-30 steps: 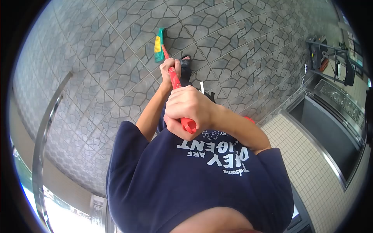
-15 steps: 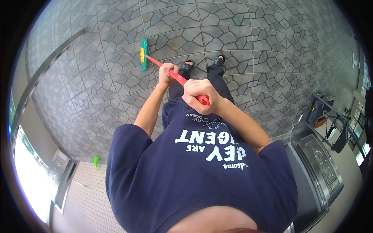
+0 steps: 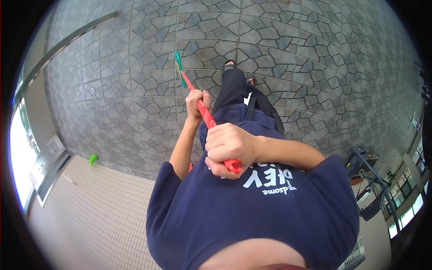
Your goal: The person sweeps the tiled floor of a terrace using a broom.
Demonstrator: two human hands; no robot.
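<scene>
A broom with a red handle (image 3: 208,118) slants from my chest down to the floor. Its green head (image 3: 178,60) is at the far end, ahead of my feet and to the left, with a trace of yellow bristle along its edge. My left hand (image 3: 196,104) is wrapped around the handle partway down. Higher up, close to my shirt, my right hand (image 3: 230,148) grips it near the top, and the red handle end sticks out below that fist. Whether the bristles press on the floor is hard to see.
Grey stone-patterned tiles (image 3: 148,85) cover the floor, and my sandalled foot (image 3: 229,65) stands on them. A bright green object (image 3: 93,159) is by the beige tiled wall (image 3: 112,193) at left. A dark-framed treadmill-like machine (image 3: 371,180) stands at right.
Both hands have come back closer to my body, with the handle still held. The broom head has turned, showing less yellow bristle. My left foot is now ahead of my right.
</scene>
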